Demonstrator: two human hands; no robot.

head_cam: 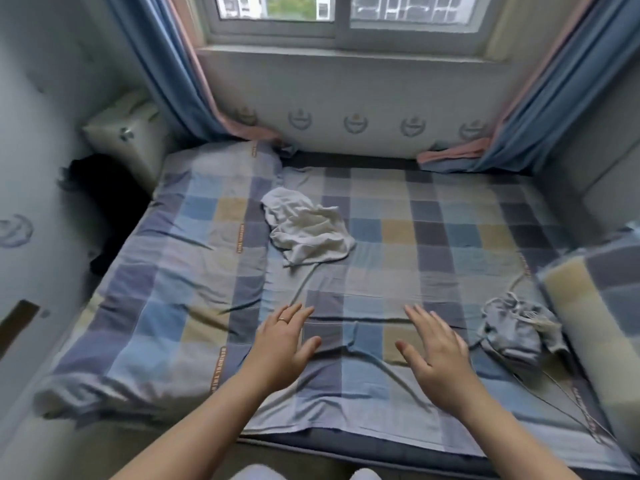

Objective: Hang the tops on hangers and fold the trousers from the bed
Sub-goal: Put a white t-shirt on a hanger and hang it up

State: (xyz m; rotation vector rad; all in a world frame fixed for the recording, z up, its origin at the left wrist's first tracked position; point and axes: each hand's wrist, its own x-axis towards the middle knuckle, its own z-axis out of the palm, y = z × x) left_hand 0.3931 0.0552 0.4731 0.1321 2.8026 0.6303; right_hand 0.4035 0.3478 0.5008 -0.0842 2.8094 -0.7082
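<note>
- A bed covered by a checked sheet of blue, grey and beige squares is seen, its far edge set against the wall under a window.
- Blue curtains with pink edging are hung at both far corners.
- A folded checked quilt is laid along the right edge.
- A crumpled white cloth garment is found left of the bed's middle, toward the far edge.
- A crumpled grey garment with a drawstring is placed near the right edge, beside the quilt.
- The left hand and right hand are held flat near the front edge, fingers straight, nothing gripped; contact with the sheet cannot be told.
- A thin ring is worn on the left hand.
</note>
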